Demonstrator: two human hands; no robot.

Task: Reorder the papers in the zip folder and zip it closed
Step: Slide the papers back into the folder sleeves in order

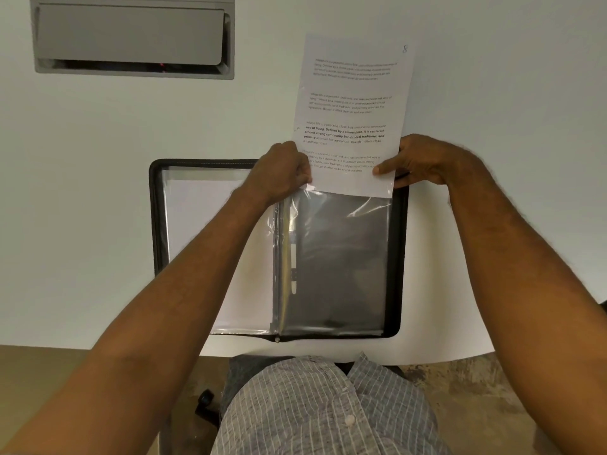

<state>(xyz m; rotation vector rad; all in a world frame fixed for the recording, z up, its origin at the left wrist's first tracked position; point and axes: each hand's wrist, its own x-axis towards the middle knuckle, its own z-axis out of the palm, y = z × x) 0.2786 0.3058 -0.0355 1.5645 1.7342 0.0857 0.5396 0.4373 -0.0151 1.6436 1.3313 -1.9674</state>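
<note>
Head view — flat printed paper [353, 116] in both hands' fingers [384, 169] — glossy sleeve [338, 257] below

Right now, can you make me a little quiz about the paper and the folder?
1. True or false: the zip folder lies open on the table.
2. Which hands hold the printed sheet? A) left only B) right only C) both
3. What number is handwritten in the sheet's top corner?

Key:
1. True.
2. C: the left hand and right hand pinch its bottom edge, at the mouth of a clear sleeve.
3. It looks like 8.
</note>
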